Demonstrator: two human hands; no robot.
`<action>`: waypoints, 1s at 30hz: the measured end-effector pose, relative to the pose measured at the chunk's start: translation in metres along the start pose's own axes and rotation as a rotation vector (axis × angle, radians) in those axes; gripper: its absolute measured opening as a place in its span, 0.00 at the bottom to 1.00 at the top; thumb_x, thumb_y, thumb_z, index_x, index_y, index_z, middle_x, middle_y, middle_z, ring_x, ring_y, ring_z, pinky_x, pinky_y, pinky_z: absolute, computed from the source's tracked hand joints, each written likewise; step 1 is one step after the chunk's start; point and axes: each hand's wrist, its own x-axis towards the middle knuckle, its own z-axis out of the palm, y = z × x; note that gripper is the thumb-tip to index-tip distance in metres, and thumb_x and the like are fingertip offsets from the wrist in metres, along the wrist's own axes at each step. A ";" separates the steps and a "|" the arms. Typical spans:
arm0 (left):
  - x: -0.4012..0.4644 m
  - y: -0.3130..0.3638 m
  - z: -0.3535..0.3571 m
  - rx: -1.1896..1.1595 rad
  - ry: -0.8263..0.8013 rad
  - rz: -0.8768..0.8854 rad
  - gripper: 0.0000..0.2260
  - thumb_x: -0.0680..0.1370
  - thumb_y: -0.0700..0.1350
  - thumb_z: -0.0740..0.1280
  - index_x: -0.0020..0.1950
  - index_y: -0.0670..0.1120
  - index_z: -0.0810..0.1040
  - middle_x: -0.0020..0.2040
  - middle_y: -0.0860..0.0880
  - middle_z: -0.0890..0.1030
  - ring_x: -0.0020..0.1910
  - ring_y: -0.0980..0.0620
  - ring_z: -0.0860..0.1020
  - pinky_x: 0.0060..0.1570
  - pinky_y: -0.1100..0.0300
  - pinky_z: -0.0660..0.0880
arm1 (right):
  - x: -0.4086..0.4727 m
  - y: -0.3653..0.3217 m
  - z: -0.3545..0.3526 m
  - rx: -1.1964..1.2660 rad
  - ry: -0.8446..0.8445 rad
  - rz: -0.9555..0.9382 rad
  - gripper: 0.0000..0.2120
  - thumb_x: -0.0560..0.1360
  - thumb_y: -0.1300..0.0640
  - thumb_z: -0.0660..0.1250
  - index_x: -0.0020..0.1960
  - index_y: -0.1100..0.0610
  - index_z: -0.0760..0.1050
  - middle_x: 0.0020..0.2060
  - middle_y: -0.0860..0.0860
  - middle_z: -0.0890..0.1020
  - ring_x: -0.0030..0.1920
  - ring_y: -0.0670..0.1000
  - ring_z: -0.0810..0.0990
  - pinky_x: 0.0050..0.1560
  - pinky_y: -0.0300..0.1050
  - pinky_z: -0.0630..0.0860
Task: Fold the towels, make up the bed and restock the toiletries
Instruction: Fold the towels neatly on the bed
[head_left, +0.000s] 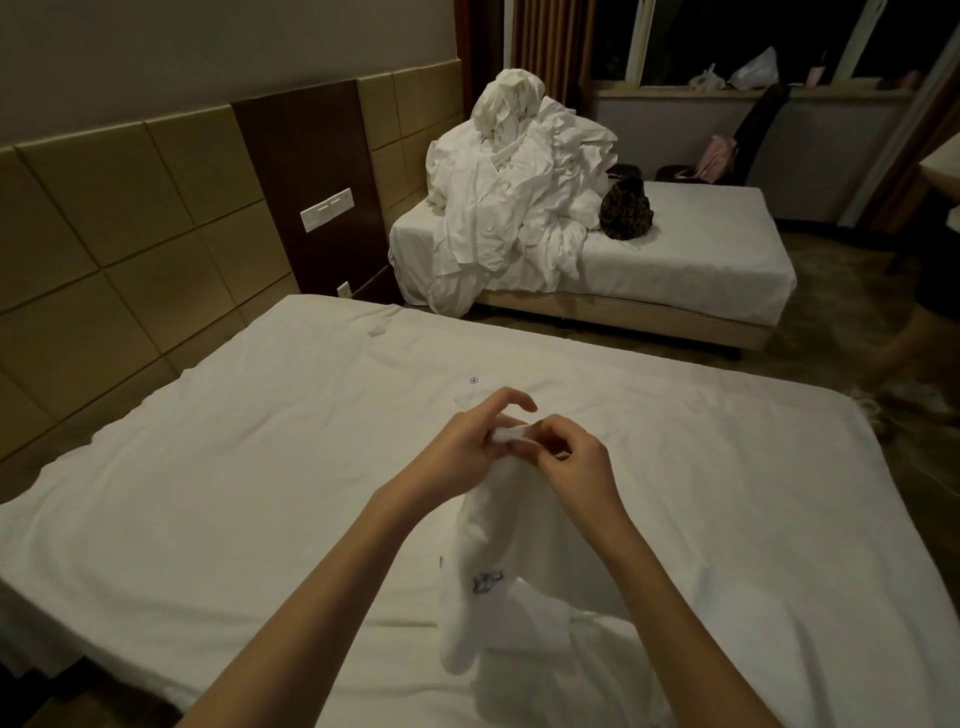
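Forearms reach out from the bottom edge, both meeting over the middle of the near bed (208, 441). Fingers (558, 434) of my right hand (576, 467) curl in and pinch the top edge of a white towel (498, 561); left hand (462, 441) pinches the same bunched edge with thumb and lower fingers, index and middle lifted and loosely bent above it. Both hands touch at the towel's corner.

Towel hangs from that pinch, limp and twisted, lower end resting on the sheet just below my wrists. Dark printed mark shows low on it. No crease or fold visible yet, so I judge folding has only begun on this piece.

Near bed: sheet laid flat, some wrinkles, no pillow or duvet on it that I can see. Making up looks part done at best.

Far bed (701, 249): bare mattress cover, a heap of white linen (519, 197) piled at the head end, dark patterned bag (626, 210) beside the heap. That pile remains unsorted.

Toiletries: none in view; cannot judge.
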 end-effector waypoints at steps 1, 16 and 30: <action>0.002 0.003 -0.003 0.013 0.017 0.006 0.13 0.79 0.36 0.62 0.58 0.53 0.70 0.51 0.55 0.82 0.47 0.69 0.76 0.45 0.75 0.70 | -0.001 -0.001 -0.002 0.010 -0.021 0.004 0.04 0.74 0.55 0.70 0.42 0.48 0.76 0.39 0.43 0.80 0.42 0.42 0.79 0.43 0.34 0.77; 0.001 0.020 -0.059 -0.174 0.215 -0.012 0.15 0.76 0.29 0.63 0.58 0.44 0.70 0.48 0.51 0.82 0.45 0.60 0.80 0.51 0.60 0.76 | -0.056 0.082 -0.045 -0.395 -0.171 0.275 0.02 0.73 0.54 0.70 0.43 0.48 0.79 0.40 0.49 0.82 0.42 0.51 0.80 0.45 0.47 0.76; -0.017 -0.004 -0.090 -0.068 0.274 -0.077 0.17 0.76 0.28 0.62 0.54 0.50 0.74 0.51 0.47 0.82 0.54 0.49 0.78 0.56 0.54 0.75 | -0.065 0.091 -0.114 -0.571 -0.137 0.193 0.10 0.70 0.53 0.74 0.47 0.58 0.82 0.53 0.45 0.68 0.54 0.47 0.65 0.57 0.41 0.66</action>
